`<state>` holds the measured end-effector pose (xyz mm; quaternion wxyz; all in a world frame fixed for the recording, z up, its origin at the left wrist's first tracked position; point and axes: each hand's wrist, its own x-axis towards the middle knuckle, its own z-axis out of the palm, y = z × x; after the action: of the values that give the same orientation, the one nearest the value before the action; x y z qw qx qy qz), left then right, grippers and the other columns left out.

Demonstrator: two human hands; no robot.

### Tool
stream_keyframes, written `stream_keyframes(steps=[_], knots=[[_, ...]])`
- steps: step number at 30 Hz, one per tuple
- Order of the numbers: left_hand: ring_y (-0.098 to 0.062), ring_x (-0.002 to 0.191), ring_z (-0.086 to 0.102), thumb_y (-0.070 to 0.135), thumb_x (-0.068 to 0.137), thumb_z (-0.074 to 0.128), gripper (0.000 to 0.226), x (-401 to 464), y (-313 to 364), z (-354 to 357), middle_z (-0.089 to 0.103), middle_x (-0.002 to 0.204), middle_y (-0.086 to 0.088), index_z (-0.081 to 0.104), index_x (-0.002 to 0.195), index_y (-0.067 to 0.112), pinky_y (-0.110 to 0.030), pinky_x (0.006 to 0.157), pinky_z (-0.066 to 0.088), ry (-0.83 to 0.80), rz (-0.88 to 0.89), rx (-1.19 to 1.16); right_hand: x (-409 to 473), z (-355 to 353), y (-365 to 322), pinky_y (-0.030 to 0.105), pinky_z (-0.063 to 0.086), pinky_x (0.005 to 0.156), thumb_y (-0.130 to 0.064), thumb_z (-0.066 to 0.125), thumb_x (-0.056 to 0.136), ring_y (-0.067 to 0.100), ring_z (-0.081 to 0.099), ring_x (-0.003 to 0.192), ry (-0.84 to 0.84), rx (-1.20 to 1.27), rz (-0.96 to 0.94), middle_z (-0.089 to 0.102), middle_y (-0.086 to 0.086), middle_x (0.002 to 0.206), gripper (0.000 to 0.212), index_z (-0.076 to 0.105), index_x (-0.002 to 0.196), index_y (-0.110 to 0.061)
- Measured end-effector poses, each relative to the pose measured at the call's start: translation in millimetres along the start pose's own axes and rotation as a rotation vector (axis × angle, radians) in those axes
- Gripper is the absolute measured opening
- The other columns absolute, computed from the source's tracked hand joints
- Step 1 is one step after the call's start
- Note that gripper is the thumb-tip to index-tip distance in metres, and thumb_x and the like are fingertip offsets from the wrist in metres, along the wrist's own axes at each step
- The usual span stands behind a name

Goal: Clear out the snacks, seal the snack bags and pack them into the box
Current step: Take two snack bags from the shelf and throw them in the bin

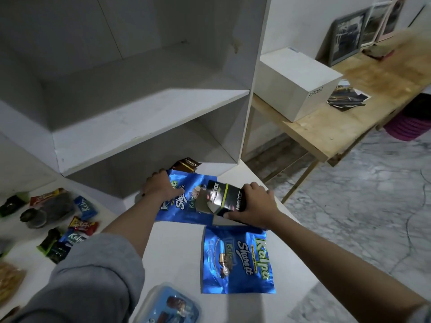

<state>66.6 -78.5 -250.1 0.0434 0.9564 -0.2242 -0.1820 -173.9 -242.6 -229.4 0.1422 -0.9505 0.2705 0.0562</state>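
Two flat blue Kalpa snack bags lie on the white counter [177, 252]: a far blue bag [186, 206] and a near blue bag [235, 259]. My left hand [158, 186] rests on the far bag's left edge, fingers bent over it. My right hand [256, 206] grips a black Nextar snack box [224, 198] with its flap open, tilted over the far bag. A brown Nextar packet [186, 165] lies just behind the far bag under the shelf. A clear plastic container with a blue lid [168, 306] holds wrapped snacks at the bottom edge.
Several loose wrapped snacks [70, 231] are scattered on the counter at the left. A white shelf unit [151, 108] stands behind. To the right, a wooden table [338, 122] carries a white box [296, 82], photos and picture frames. Marble floor lies beyond.
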Motion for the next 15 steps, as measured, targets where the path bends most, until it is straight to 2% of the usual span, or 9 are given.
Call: stream_keyframes(steps=[3, 4, 6, 7, 9, 10, 12, 14, 15], knots=[[-0.033, 0.12, 0.051, 0.062, 0.06, 0.076, 0.096, -7, -8, 2, 0.051, 0.133, -0.015, 0.041, 0.132, 0.009, -0.042, 0.095, 0.047, -0.022, -0.031, -0.044, -8, -12, 2, 0.032, 0.045, 0.071, -0.088, 0.051, 0.057, 0.018, 0.056, 0.086, -0.169, 0.224, -0.018, 0.059, -0.002, 0.096, 0.078, 0.052, 0.101, -0.023], [-0.033, 0.121, 0.051, 0.063, 0.06, 0.076, 0.098, -10, -11, 1, 0.05, 0.134, -0.015, 0.04, 0.133, 0.009, -0.042, 0.095, 0.047, -0.029, -0.041, -0.063, -13, -12, 2, 0.031, 0.046, 0.073, -0.087, 0.051, 0.059, 0.019, 0.06, 0.091, -0.259, 0.278, -0.024, 0.064, -0.001, 0.102, 0.08, 0.055, 0.108, -0.024], [-0.033, 0.122, 0.05, 0.063, 0.058, 0.077, 0.1, -15, -15, -1, 0.051, 0.136, -0.014, 0.04, 0.135, 0.009, -0.041, 0.096, 0.047, -0.038, -0.065, -0.104, -26, -4, 2, 0.031, 0.045, 0.085, -0.085, 0.05, 0.063, 0.023, 0.06, 0.107, -0.425, 0.303, -0.013, 0.064, 0.001, 0.119, 0.091, 0.049, 0.129, -0.022], [-0.032, 0.122, 0.051, 0.063, 0.058, 0.077, 0.099, -18, -18, -2, 0.052, 0.135, -0.013, 0.042, 0.134, 0.011, -0.041, 0.096, 0.047, -0.046, -0.074, -0.123, -32, 3, 1, 0.032, 0.044, 0.086, -0.085, 0.05, 0.064, 0.025, 0.058, 0.109, -0.473, 0.281, -0.013, 0.063, 0.003, 0.121, 0.092, 0.047, 0.13, -0.02], [-0.031, 0.117, 0.055, 0.063, 0.056, 0.078, 0.094, -23, -24, -3, 0.057, 0.13, -0.011, 0.046, 0.13, 0.013, -0.042, 0.095, 0.049, -0.074, -0.091, -0.155, -45, 18, -1, 0.035, 0.044, 0.083, -0.086, 0.049, 0.063, 0.027, 0.057, 0.103, -0.491, 0.179, -0.034, 0.06, 0.004, 0.112, 0.085, 0.049, 0.115, -0.02], [-0.03, 0.116, 0.056, 0.063, 0.056, 0.078, 0.093, -26, -27, -2, 0.058, 0.128, -0.01, 0.048, 0.129, 0.014, -0.042, 0.094, 0.049, -0.085, -0.1, -0.166, -51, 27, -2, 0.038, 0.043, 0.086, -0.088, 0.048, 0.062, 0.028, 0.053, 0.105, -0.483, 0.102, -0.054, 0.055, 0.005, 0.113, 0.085, 0.049, 0.113, -0.02], [-0.03, 0.118, 0.055, 0.063, 0.055, 0.078, 0.095, -31, -32, 1, 0.057, 0.13, -0.009, 0.046, 0.13, 0.015, -0.043, 0.095, 0.048, -0.087, -0.116, -0.175, -62, 43, -4, 0.046, 0.031, 0.103, -0.089, 0.046, 0.061, 0.03, 0.037, 0.124, -0.517, 0.014, -0.06, 0.039, 0.007, 0.134, 0.097, 0.04, 0.129, -0.02], [-0.031, 0.123, 0.051, 0.064, 0.055, 0.077, 0.102, -35, -35, 6, 0.052, 0.136, -0.01, 0.04, 0.136, 0.015, -0.043, 0.098, 0.046, -0.079, -0.131, -0.174, -65, 50, -7, 0.052, 0.013, 0.113, -0.086, 0.05, 0.058, 0.031, 0.015, 0.141, -0.609, 0.06, 0.011, 0.014, 0.004, 0.152, 0.111, 0.021, 0.145, -0.024], [-0.032, 0.125, 0.048, 0.065, 0.055, 0.077, 0.106, -37, -36, 8, 0.048, 0.139, -0.01, 0.036, 0.139, 0.015, -0.043, 0.1, 0.045, -0.069, -0.138, -0.163, -64, 50, -7, 0.053, 0.009, 0.114, -0.083, 0.054, 0.056, 0.03, 0.007, 0.144, -0.652, 0.091, 0.045, 0.005, 0.002, 0.155, 0.115, 0.014, 0.148, -0.025]])
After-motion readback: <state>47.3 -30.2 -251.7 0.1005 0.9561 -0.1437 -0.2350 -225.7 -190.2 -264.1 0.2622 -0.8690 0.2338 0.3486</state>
